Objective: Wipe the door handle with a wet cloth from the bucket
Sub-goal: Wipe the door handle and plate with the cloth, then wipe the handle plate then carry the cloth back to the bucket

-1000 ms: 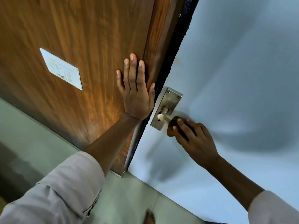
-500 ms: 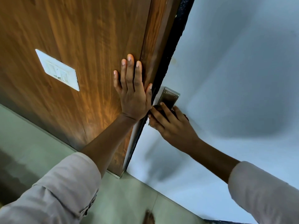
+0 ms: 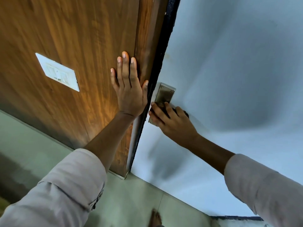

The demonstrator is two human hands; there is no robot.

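A metal handle plate [image 3: 165, 95] sits on the pale blue door [image 3: 229, 79], next to its dark edge. My right hand [image 3: 172, 122] covers the lower part of the plate and the lever, which is hidden under it. A dark cloth [image 3: 184, 113] shows between and behind its fingers, pressed against the plate. My left hand [image 3: 129, 90] lies flat with fingers spread on the brown wooden panel [image 3: 82, 46], just left of the door edge. The bucket is not in view.
A white switch plate [image 3: 57, 72] is mounted on the wooden panel to the left. Below lies a pale tiled floor [image 3: 131, 202], with a bare foot [image 3: 155, 217] at the bottom edge.
My right hand with the cloth slid left from the lever's end onto the plate, then shifted slightly down and right. My left hand stays flat on the wood.
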